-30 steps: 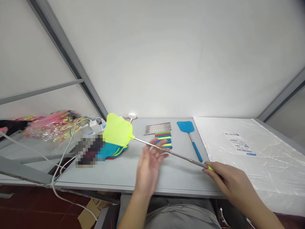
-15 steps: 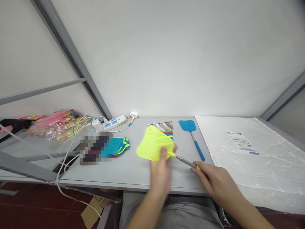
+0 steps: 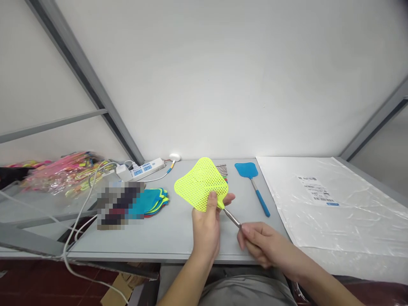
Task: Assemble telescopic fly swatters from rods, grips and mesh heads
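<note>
A yellow-green fly swatter is held over the grey table. My left hand pinches the lower edge of its perforated head, thumb on top. My right hand is closed round the handle end, so only a short piece of the metal telescopic rod shows between the hands. Behind the swatter head lie metal rods and coloured handles, mostly hidden.
A finished blue fly swatter lies to the right. A stack of coloured swatter heads lies at left, beside a blurred patch. A power strip and cables sit at the back left. A plastic-wrapped white sheet covers the right side.
The rod has been pushed in from full length to short. The swatter head came from far left to the middle, my left hand took hold of it, and my right hand drew nearer.
</note>
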The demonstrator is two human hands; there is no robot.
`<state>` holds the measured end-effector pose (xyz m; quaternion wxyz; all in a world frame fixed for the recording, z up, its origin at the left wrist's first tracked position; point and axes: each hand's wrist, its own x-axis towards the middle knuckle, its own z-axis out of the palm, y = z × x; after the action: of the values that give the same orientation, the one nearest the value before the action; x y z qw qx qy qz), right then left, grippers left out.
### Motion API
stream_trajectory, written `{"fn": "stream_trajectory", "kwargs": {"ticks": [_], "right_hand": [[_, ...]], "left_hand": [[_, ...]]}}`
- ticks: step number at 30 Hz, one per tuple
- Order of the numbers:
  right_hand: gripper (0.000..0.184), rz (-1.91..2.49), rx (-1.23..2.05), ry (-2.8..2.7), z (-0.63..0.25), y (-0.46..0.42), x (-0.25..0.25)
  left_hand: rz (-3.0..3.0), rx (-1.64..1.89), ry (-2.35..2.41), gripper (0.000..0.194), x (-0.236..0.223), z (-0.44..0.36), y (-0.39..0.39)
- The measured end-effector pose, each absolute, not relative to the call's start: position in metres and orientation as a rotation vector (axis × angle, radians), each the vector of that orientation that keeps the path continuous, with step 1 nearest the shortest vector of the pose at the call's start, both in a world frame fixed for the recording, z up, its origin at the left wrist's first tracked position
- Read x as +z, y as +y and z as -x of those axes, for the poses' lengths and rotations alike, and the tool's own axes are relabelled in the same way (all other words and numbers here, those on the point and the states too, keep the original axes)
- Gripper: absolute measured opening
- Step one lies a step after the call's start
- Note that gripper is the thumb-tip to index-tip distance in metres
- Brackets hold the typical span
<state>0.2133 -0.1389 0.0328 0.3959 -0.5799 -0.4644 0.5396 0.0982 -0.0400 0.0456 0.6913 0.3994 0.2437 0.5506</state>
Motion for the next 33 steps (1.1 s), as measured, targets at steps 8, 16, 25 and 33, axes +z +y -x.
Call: {"fn": "stream_trajectory", "kwargs": {"ticks": [8, 16, 25, 33], "right_hand": [[0.036, 2.120, 0.279, -1.413, -0.224, -0.137, 0.038], [0.040, 2.260, 0.077, -1.474, -0.254, -0.128, 0.016], [0.031, 2.428, -0.340, -1.545, -0.264, -0.119, -0.009], [0.035, 2.401, -0.387, -1.526, -0.272, -0.121, -0.014]], "left_hand": [[-1.053, 1.057, 0.598, 0.037, 0.045, -0.151, -0.008], [-1.155, 0.920, 0.713, 0.030, 0.029, -0.222, 0.055], [-1.131, 0.756, 0.768, 0.029, -0.007, -0.234, 0.053], [-1.127, 0.805, 0.784, 0.031, -0.014, -0.228, 0.037]]}}
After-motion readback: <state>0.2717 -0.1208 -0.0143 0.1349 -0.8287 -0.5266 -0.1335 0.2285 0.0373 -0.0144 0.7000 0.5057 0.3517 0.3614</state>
